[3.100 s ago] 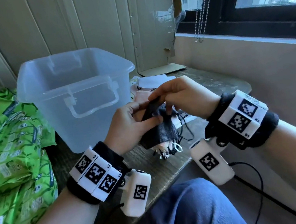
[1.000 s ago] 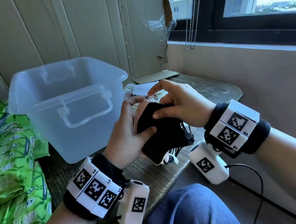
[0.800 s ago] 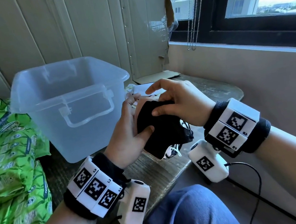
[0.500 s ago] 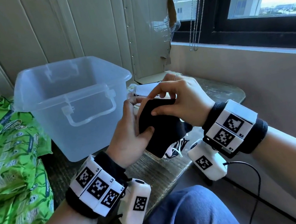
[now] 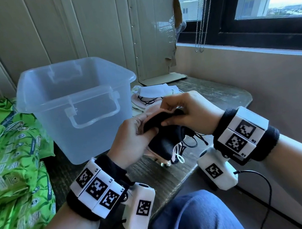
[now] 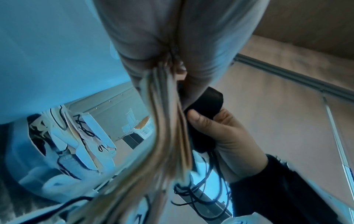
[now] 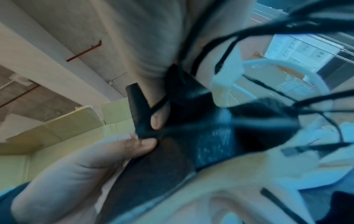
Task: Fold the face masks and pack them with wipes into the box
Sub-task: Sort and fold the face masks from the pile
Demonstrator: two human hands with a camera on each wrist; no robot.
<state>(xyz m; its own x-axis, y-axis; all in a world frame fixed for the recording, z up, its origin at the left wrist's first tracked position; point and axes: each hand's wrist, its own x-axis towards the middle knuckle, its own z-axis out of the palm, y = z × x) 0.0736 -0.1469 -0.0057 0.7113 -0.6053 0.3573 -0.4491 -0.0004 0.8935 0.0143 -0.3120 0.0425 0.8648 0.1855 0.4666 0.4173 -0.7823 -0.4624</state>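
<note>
A black face mask (image 5: 162, 144) sits on top of a small stack of pink and white masks held above the table's front edge. My left hand (image 5: 135, 134) grips the stack from the left, thumb on the black cloth. My right hand (image 5: 181, 113) pinches the black mask's upper edge (image 6: 206, 100) from the right. Black ear loops (image 5: 193, 141) dangle below. In the right wrist view both thumbs press the black cloth (image 7: 168, 163). The clear plastic box (image 5: 78, 105) stands open behind my left hand. Green wipe packs (image 5: 5, 155) lie at the left.
More loose masks (image 5: 151, 96) lie in a pile on the wooden table (image 5: 211, 93) behind my hands, right of the box. A wall and window sill run along the right. My knee in blue jeans (image 5: 197, 219) is below the table edge.
The black mask has been folded smaller on top of the stack. My right hand has shifted from pressing the cloth's face to pinching its upper edge.
</note>
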